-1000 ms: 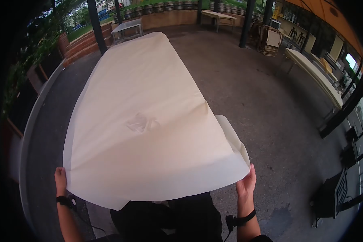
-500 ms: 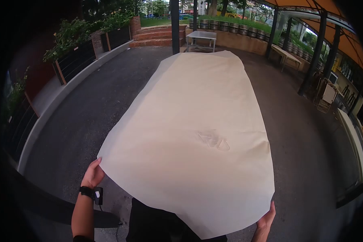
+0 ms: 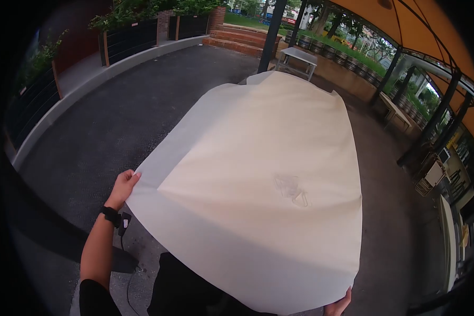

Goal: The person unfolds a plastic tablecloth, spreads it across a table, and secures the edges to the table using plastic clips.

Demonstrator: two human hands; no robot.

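Observation:
A large cream tablecloth point(image 3: 237, 226) lies spread in front of me, over what looks like a long table whose surface is hidden. My left hand point(image 3: 123, 188) pinches the cloth's near left edge between thumb and fingers, lifting that side a little. At the lower right, my right hand point(image 3: 339, 304) grips the near right edge; most of its fingers are behind the cloth. A small crumpled-looking patch point(image 3: 292, 190) shows right of the cloth's middle; I cannot tell whether it is on the cloth or under it. A ridge runs along the cloth from near my left hand.
Beyond the cloth stand a dark post point(image 3: 272, 39) and a small metal table point(image 3: 299, 58). Planters point(image 3: 131, 42) behind a low kerb line the left. Under an orange canopy point(image 3: 405, 21) at right are a bench point(image 3: 395, 111) and folded chairs point(image 3: 432, 176). A cable point(image 3: 129, 289) hangs near my legs.
My left hand has risen with its edge of the cloth, and a fold now shows on that side. My right hand sits lower in view, still holding. The view has turned left and tilted.

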